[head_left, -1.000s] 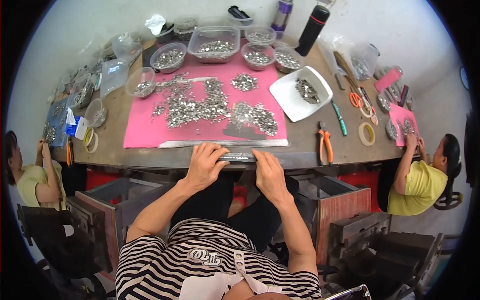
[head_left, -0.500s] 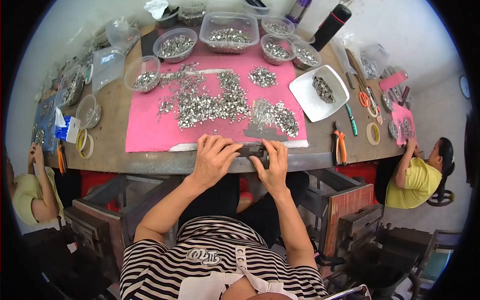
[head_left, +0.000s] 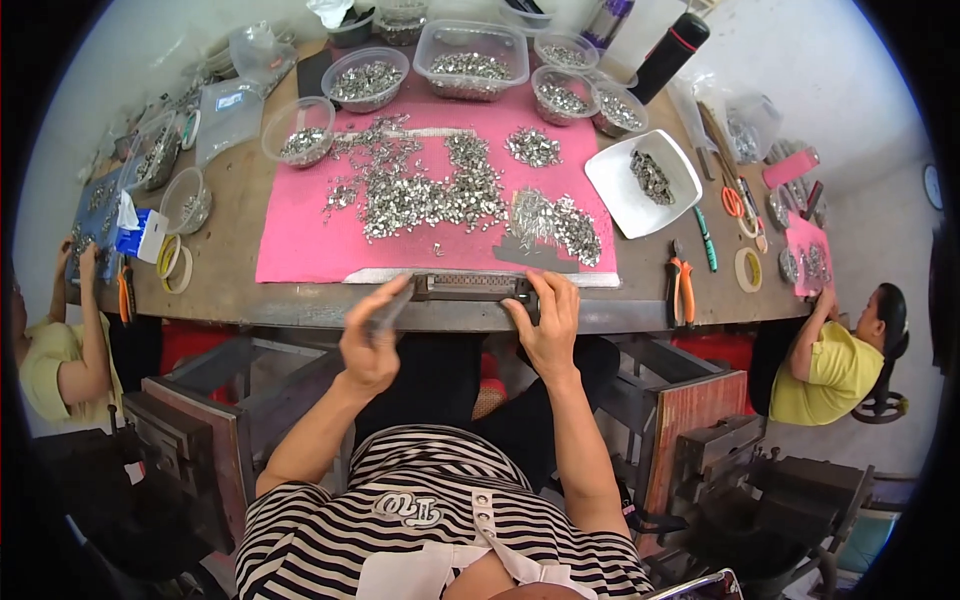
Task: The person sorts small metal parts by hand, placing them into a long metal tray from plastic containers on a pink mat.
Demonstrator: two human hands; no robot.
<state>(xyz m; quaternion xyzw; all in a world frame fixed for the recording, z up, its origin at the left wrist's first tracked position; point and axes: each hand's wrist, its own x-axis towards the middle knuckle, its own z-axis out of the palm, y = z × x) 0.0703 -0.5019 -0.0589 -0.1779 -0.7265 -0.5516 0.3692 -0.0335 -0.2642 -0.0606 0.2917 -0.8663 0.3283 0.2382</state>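
Observation:
A long dark metal fixture [head_left: 470,287] lies along the front edge of the table, its top showing a row of small metal parts or slots. My right hand [head_left: 550,325] grips its right end between thumb and fingers. My left hand [head_left: 370,340], smeared by motion, is off the fixture's left end and holds a dark flat plate [head_left: 392,308]. Beyond them, small shiny metal pieces [head_left: 425,205] are spread over the pink mat [head_left: 310,235]. Thin metal pins or strips [head_left: 535,218] lie in a pile at the right, behind a grey flat strip [head_left: 535,256].
Clear plastic tubs [head_left: 470,50] of metal pieces line the back. A white tray [head_left: 615,185] with darker pieces stands right, near orange-handled pliers [head_left: 682,290], a teal pen-like tool [head_left: 706,240] and a tape roll [head_left: 748,268]. People sit working at both sides.
My left hand has pulled away to the left with the dark plate, exposing the fixture's row of parts. My right hand stays at its right end.

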